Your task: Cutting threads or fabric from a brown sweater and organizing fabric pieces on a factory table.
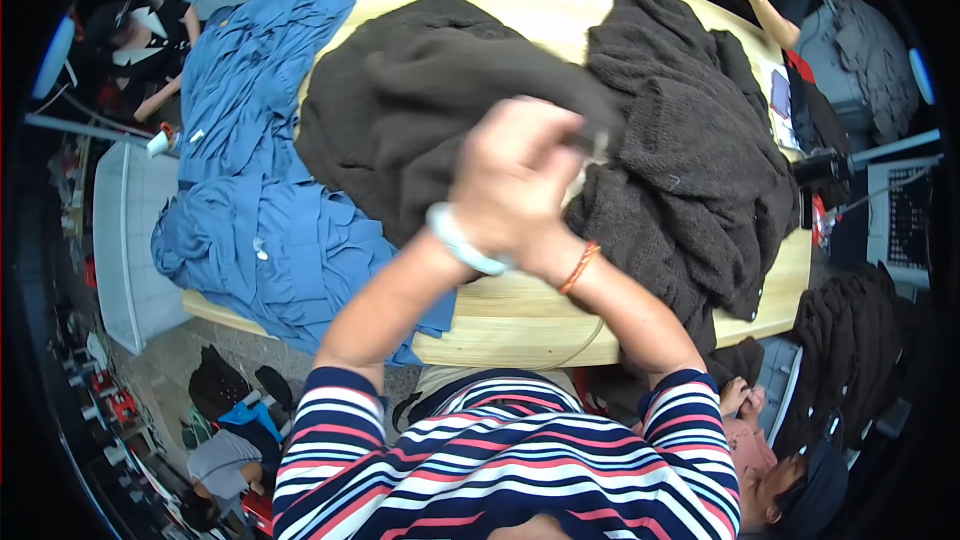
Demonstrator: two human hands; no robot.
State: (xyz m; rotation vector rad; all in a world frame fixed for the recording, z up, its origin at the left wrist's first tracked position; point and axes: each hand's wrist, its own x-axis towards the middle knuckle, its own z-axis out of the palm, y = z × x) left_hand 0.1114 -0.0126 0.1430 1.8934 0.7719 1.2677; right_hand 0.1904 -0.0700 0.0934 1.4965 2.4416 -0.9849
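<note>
Left hand: blurred, fingers curled in; whether they are clamped on cloth I can't tell.
Right hand: crossed against the left, fingers mostly hidden; their spread and hold can't be told.
Dark cloth: rumpled mid-table, beneath and beyond the hands.
Dark fleece pile: right of the hands.
Blue garments: along the table's left.
</note>
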